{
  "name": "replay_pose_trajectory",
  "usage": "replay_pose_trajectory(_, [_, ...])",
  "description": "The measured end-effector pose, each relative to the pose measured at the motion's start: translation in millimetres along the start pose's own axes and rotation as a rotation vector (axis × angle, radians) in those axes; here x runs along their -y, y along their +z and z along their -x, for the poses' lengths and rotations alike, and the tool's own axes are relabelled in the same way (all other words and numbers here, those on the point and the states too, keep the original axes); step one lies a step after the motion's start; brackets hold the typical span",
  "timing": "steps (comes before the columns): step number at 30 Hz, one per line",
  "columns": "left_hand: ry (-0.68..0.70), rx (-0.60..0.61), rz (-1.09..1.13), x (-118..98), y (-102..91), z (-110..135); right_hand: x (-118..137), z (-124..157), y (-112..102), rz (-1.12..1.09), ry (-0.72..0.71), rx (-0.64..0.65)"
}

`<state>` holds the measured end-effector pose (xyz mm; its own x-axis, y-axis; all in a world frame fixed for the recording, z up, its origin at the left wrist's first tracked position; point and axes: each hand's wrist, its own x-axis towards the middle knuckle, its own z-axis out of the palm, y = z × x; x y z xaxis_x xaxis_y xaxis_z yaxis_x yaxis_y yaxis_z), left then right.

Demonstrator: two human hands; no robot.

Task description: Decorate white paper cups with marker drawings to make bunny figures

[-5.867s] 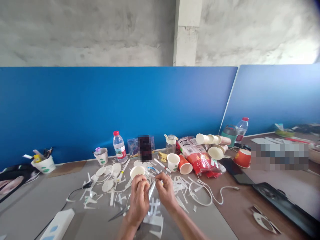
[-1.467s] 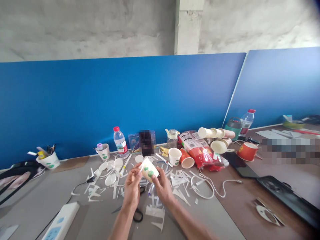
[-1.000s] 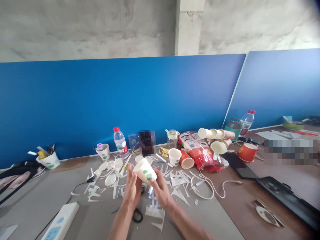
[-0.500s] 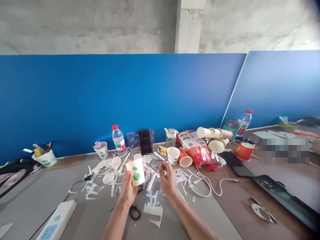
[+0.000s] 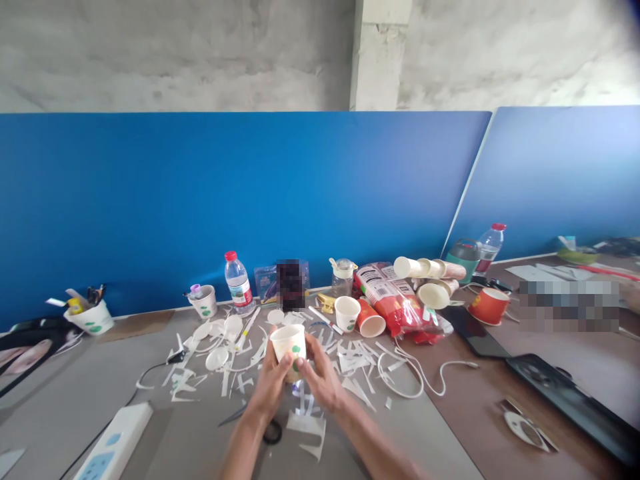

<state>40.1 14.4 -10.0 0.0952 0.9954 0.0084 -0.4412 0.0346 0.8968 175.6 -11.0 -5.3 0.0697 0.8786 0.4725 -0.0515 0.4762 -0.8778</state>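
Note:
A white paper cup (image 5: 286, 347) with green printed spots is held upright between both hands, above the table. My left hand (image 5: 273, 387) wraps its left side, thumb on the front. My right hand (image 5: 320, 377) grips the right side, its thumb also on the front. Beneath the hands lie white paper scraps (image 5: 313, 427) and a pair of scissors (image 5: 273, 432), partly hidden by my left forearm. Behind the cup, a white marker (image 5: 325, 320) rests near another paper cup (image 5: 347, 315) standing upright.
A red-capped water bottle (image 5: 239, 283) and a cup of pens (image 5: 93, 317) stand at the left, with a power strip (image 5: 117, 440) nearer. To the right are an orange cup (image 5: 371, 320), a red plastic package (image 5: 393, 297), a white cable (image 5: 405, 390) and a black phone (image 5: 565, 393).
My right hand has moved left and closed on the cup's right side. The cup, tilted before, is now more upright and slightly farther right, with its opening showing.

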Motion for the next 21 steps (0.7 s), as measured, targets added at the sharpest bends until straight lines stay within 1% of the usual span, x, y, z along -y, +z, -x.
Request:
replay_pose_trajectory(4, [-0.046, 0.015, -0.009, 4, -6.0, -1, -3, -1, -1, -0.118, 0.099, 0.057])
replay_pose_trajectory(5, [-0.048, 0.013, -0.003, 4, -6.9, -2, -5, -1, -1, -0.127, 0.107, 0.054])
replay_pose_trajectory(7, [-0.016, -0.010, 0.013, 2, -7.4, -5, -10, -1, -1, -0.110, 0.095, 0.007])
replay_pose_trajectory(11, [0.154, -0.142, 0.060, -12, -4.9, -11, -19, -2, -2, 0.034, 0.051, -0.126])
replay_pose_trajectory(12, [0.167, -0.149, 0.074, -16, -4.1, -11, -21, -2, -3, 0.093, 0.043, -0.141])
replay_pose_trajectory(14, [0.175, -0.137, 0.111, -23, -2.4, -11, -24, -2, -5, 0.216, 0.027, -0.162])
replay_pose_trajectory(16, [0.167, -0.098, 0.138, -29, -0.5, -9, -25, -2, -6, 0.310, 0.004, -0.177])
replay_pose_trajectory(21, [0.141, -0.044, 0.110, -32, 4.5, -3, -25, -1, -5, 0.453, -0.074, -0.181])
